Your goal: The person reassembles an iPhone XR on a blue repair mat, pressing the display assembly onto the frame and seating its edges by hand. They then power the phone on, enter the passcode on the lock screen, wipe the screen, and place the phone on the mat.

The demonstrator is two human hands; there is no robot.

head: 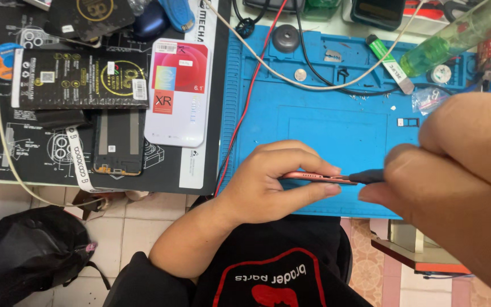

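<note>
pink phone (313, 177) edge-on in left hand (268, 182); right hand (456, 159) presses black tool (367, 176) at edge.

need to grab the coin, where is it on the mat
In the head view the coin lies near the far left edge of the blue mat, beside a white cable and just below a round dark knob.

The phone (319, 178) edge is coral pink, and the tool (367, 176) tip against it is black. The mat (313, 125) under them is bright blue with raised ruled lines along its edge. At ten o'clock a white box (177, 94) carries a red and rainbow panel; beside it a black box (78, 79) bears gold circles. A red wire (251, 96) runs beside a black one. At one o'clock, a clear green bottle (461, 34). The floor (137, 227) tiles are cream.
</note>
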